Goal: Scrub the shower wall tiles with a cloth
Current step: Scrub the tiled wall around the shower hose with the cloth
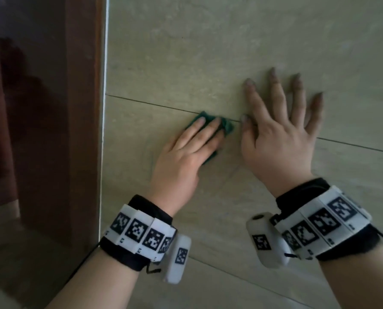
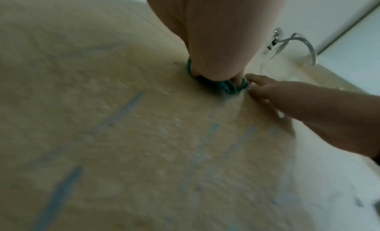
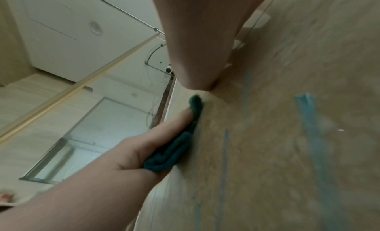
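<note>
A folded dark green cloth [image 1: 227, 127] lies against the beige wall tile [image 1: 208, 52], right on a grout line [image 1: 141, 101]. My left hand [image 1: 186, 150] presses it flat to the wall with straight fingers; most of the cloth is hidden under them. In the right wrist view the cloth [image 3: 174, 150] sits bunched between that left hand [image 3: 133, 153] and the tile. My right hand [image 1: 277, 139] lies flat on the wall beside it, fingers spread, thumb tip close to the cloth [image 2: 226, 88]. Blue streaks [image 3: 308, 120] mark the tile below.
A dark brown frame [image 1: 74, 108] and a white edge strip bound the tiled wall on the left. A chrome shower hose and fitting [image 2: 304, 42] hang farther along the wall. A glass shower panel [image 3: 92, 120] stands behind the hands.
</note>
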